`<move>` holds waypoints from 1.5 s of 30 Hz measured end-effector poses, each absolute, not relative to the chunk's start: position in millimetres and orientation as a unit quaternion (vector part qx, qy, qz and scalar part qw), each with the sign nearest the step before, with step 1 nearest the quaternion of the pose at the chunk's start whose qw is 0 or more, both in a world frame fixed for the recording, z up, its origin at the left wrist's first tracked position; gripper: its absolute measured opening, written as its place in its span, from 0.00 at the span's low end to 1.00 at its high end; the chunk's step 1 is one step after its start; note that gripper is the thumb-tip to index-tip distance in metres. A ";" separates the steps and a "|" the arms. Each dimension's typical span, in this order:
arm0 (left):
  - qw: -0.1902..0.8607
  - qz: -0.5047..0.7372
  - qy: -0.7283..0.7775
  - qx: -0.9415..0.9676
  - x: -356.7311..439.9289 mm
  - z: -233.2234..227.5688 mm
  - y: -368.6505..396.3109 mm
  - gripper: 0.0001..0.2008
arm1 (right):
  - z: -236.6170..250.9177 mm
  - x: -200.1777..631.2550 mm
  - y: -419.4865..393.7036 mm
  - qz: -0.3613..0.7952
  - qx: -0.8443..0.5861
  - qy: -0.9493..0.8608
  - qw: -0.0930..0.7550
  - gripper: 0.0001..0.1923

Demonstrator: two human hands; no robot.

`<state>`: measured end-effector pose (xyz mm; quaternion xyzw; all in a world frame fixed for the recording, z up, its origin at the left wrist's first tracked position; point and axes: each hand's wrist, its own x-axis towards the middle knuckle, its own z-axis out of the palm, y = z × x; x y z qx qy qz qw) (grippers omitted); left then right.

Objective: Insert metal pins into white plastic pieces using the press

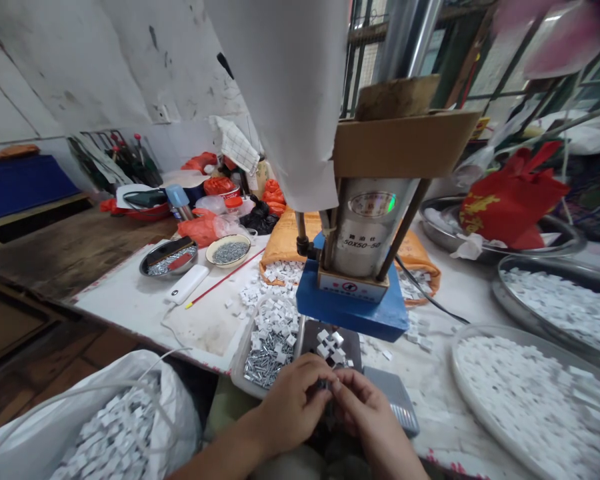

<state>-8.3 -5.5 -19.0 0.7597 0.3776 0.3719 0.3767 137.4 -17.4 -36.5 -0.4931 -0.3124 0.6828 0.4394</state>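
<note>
My left hand [300,397] and my right hand [363,403] meet close together low in the view, thumbs and forefingers pinched. Whatever small piece sits between the fingertips is too hidden to name. Just beyond them, several small white blocks [331,345] lie on a dark plate [314,333] beneath the blue press head [350,303]. Left of the plate, a clear plastic tub [241,380] holds small white blocks at its back and metal pins or screws [265,360] at its front. A grey ridged box or pedal [400,400] lies beside my right hand.
White pieces fill a round tray [457,383], a metal pan [503,283] and a white sack [180,393] at lower left. Orange sacks [283,233] lie behind the press cylinder [363,233]. A power bank [187,283], a red stick [225,277] and a bowl [213,257] sit left.
</note>
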 end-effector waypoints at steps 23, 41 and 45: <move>0.312 0.395 0.387 0.773 -10.0 -12.5 -8.2 0.15 | -40.9 141.6 -20.6 0.701 -0.456 -0.297 0.461 0.20; 0.262 0.468 0.454 0.711 -9.8 -13.1 38.2 0.07 | -30.1 166.7 7.9 0.367 -0.615 -0.546 0.434 0.16; 0.283 0.451 0.452 0.716 -3.2 -22.4 42.5 0.08 | -31.8 162.4 17.4 0.294 -0.595 -0.633 0.398 0.19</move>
